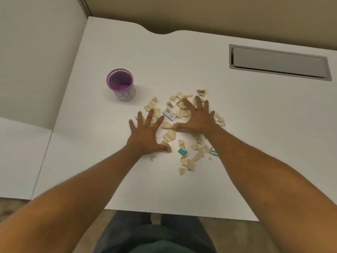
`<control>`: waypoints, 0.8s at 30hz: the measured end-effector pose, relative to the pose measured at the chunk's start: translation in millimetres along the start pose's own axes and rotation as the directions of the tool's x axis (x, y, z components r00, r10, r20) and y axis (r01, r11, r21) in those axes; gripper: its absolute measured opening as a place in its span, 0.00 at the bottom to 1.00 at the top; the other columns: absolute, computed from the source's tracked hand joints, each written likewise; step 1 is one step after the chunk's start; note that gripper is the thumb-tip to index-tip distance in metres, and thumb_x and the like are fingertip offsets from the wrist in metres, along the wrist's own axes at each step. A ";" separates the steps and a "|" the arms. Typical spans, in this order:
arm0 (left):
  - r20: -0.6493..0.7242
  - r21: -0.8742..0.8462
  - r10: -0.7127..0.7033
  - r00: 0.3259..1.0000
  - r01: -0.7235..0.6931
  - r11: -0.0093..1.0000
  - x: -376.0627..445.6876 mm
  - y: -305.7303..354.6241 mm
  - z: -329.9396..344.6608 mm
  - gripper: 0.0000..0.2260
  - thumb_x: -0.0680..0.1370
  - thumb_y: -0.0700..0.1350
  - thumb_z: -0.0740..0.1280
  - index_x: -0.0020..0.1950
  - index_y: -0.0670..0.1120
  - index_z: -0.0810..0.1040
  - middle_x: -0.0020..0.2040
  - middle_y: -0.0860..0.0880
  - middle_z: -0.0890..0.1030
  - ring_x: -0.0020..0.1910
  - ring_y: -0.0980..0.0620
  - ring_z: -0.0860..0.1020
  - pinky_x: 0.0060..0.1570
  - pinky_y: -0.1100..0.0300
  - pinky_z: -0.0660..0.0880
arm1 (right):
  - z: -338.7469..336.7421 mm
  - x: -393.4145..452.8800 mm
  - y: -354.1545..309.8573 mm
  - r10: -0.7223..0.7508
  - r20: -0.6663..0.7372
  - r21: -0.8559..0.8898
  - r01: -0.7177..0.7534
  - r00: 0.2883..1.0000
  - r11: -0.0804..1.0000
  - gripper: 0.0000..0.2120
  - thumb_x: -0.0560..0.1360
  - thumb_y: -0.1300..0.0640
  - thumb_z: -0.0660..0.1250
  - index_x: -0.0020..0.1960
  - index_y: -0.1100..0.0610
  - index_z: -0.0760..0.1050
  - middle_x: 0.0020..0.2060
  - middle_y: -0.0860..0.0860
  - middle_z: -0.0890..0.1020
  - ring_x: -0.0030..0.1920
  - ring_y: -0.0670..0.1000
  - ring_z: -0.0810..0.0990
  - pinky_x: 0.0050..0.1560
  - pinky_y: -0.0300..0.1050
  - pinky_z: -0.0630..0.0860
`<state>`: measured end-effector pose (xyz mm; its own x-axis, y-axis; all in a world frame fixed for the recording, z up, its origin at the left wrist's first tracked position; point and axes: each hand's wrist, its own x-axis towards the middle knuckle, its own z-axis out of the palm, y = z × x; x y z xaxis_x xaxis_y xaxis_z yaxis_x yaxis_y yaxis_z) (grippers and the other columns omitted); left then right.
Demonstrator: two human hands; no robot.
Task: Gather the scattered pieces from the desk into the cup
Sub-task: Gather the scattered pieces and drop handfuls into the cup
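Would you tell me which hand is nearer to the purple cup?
Left. The left hand lies flat below-right of the purple cup; the right hand is farther right, on the pieces.

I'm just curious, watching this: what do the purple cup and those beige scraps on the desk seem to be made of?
The purple cup looks like fine metal mesh with a matte painted finish: its upper wall shows a lattice pattern, though plastic is possible. The beige scraps look like torn card or thin paperboard: flat, dull, with ragged edges. The desk seems a matte white laminate, smooth and even.
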<state>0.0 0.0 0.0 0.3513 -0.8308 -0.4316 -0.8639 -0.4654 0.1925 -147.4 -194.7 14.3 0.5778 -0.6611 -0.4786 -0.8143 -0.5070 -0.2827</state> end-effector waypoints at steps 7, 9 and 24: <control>-0.083 0.115 0.036 0.996 -0.026 0.993 -18.7 21.1 12.3 0.41 0.73 0.73 0.63 0.80 0.55 0.61 0.84 0.45 0.55 0.81 0.34 0.55 0.73 0.35 0.62 | 33.7 -40.5 -14.4 -0.059 -0.162 -0.182 0.029 0.985 0.983 0.32 0.76 0.37 0.68 0.76 0.44 0.63 0.79 0.54 0.59 0.78 0.64 0.57 0.69 0.65 0.69; -0.123 0.128 0.046 0.991 -0.031 0.991 -23.8 21.8 10.5 0.32 0.78 0.67 0.63 0.78 0.53 0.66 0.81 0.44 0.62 0.77 0.36 0.63 0.66 0.41 0.70 | 39.4 -52.6 -17.2 -0.085 -0.199 -0.212 0.042 0.976 0.976 0.22 0.79 0.48 0.67 0.72 0.46 0.69 0.76 0.54 0.64 0.73 0.61 0.65 0.62 0.58 0.76; -0.097 0.052 0.097 0.990 -0.092 0.994 -6.3 12.0 -13.3 0.11 0.77 0.33 0.64 0.54 0.43 0.83 0.55 0.45 0.77 0.55 0.44 0.76 0.48 0.51 0.77 | 37.0 -72.9 -27.8 -0.144 -0.126 -0.178 0.120 0.981 0.977 0.22 0.69 0.75 0.63 0.58 0.57 0.78 0.57 0.53 0.76 0.59 0.55 0.72 0.45 0.50 0.79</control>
<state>-7.8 -4.4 16.8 0.2992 -0.8979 -0.3229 -0.9104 -0.3700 0.1853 -168.9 -112.0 26.3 0.6914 -0.6458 -0.3239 -0.7157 -0.6733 -0.1855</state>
